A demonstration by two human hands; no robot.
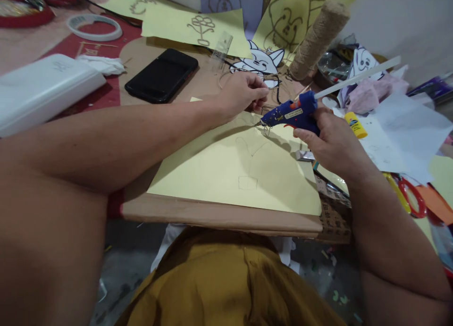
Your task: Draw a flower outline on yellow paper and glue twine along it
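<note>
A blue glue gun (290, 112) is in my right hand (334, 139), with a long white glue stick (357, 77) sticking out of its back. Its nozzle points left, close over a yellow sheet of paper (212, 170) bearing a faint pencil drawing of a stem, curved lines and a small box. My left hand (246, 94) hovers just beyond the nozzle, fingers curled and pinched together; whatever lies between them is too small to make out. Near my right hand an eraser (305, 155) rests on the sheet's right edge.
A black phone (162, 76), a tape roll (94, 27) and a white case (49, 90) lie left. Behind stand a twine spool (320, 40), a paper fox cutout (262, 59) and yellow sheets with string drawings (198, 29). Red-handled scissors (412, 197) and a yellow glue stick (356, 125) are right.
</note>
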